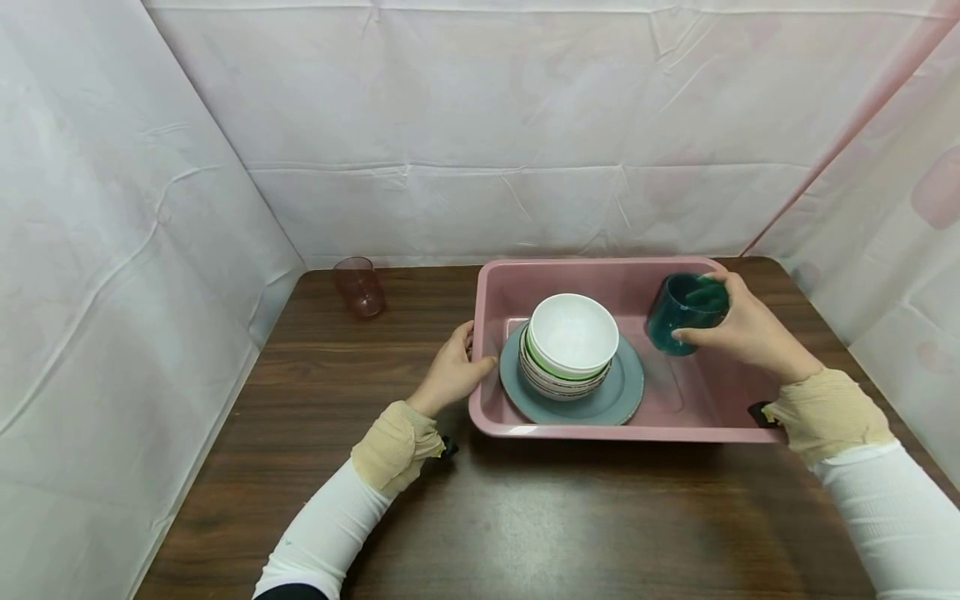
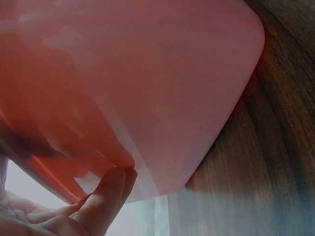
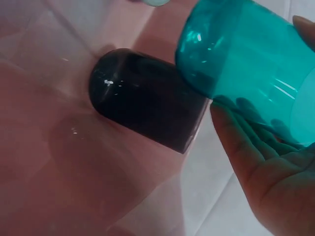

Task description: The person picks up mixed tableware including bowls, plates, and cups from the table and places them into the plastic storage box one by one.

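My left hand (image 1: 453,371) grips the left rim of a pink plastic basin (image 1: 585,432), thumb over the edge. In the left wrist view its fingers (image 2: 106,196) lie against the basin's outer wall. My right hand (image 1: 750,327) holds a translucent teal cup (image 1: 663,321) over the right part of the basin, thumb on one side and fingers on the other. A dark cup (image 3: 142,98) stands in the basin beside the teal one in the right wrist view; the head view does not clearly show it. A stack of bowls, white bowl (image 1: 573,332) uppermost, sits on a blue-grey plate (image 1: 630,387).
A clear pinkish glass (image 1: 360,287) stands at the back left of the dark wooden table (image 1: 315,433). White sheets (image 1: 465,125) hang behind the table and along both sides.
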A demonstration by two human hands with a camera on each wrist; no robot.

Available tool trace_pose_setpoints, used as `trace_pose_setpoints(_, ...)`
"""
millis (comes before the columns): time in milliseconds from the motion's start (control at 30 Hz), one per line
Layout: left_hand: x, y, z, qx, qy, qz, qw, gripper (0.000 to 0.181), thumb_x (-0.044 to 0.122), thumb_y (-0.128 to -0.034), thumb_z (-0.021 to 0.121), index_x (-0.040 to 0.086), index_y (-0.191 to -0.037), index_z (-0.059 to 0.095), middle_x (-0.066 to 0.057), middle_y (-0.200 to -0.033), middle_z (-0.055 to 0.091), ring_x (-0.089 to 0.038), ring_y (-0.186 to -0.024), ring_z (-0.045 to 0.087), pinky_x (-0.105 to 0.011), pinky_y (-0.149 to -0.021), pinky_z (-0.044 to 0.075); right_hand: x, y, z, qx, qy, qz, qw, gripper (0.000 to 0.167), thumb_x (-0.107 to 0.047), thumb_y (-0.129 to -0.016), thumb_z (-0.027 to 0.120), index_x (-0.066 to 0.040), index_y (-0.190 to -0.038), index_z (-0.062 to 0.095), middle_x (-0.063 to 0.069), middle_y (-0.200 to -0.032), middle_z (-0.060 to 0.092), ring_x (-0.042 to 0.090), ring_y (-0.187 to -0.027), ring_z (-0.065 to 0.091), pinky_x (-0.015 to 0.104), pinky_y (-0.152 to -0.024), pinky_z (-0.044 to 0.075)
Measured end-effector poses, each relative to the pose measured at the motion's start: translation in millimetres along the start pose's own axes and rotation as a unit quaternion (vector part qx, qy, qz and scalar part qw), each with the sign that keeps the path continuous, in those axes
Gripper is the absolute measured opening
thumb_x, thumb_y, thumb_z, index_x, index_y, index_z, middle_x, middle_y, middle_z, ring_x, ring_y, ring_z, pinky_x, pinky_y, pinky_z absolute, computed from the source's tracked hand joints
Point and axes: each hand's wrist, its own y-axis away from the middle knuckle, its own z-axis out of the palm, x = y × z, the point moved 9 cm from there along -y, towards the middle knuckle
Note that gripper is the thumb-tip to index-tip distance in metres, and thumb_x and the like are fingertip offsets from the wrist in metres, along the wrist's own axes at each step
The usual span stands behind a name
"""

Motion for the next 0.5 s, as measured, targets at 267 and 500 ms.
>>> trace_pose_setpoints(267, -0.5, -0.8, 0.6, -0.002, 0.006, -0.001, 1.0000, 0.070, 0.006, -0.0861, 0.061, -0.007, -0.147, 0.029, -0.029, -0.139, 0.052, -0.043, -0.119, 0.058, -0.043, -0.095, 0.053, 6.1, -6.9, 7.3, -0.008, 0.026, -0.016, 0.9995, 0.098, -0.029, -0.080, 0.081, -0.002, -0.148, 0.016, 0.034, -0.132, 0.041, 0.047, -0.116, 0.046, 0.062, -0.091, 0.040)
trace_pose_setpoints(500, 0.0, -0.3, 2.1, -0.003, 0.007, 0.000, 1.0000, 0.071, 0.006, -0.0860, 0.061, -0.007, -0.147, 0.028, -0.029, -0.139, 0.051, -0.043, -0.119, 0.058, -0.043, -0.096, 0.053, -2.3, -6.6, 6.1, 0.027, 0.021, -0.079, 0.9963, 0.088, -0.014, -0.073, 0.083, 0.012, -0.136, 0.027, 0.034, -0.129, 0.034, 0.046, -0.115, 0.038, 0.062, -0.088, 0.037)
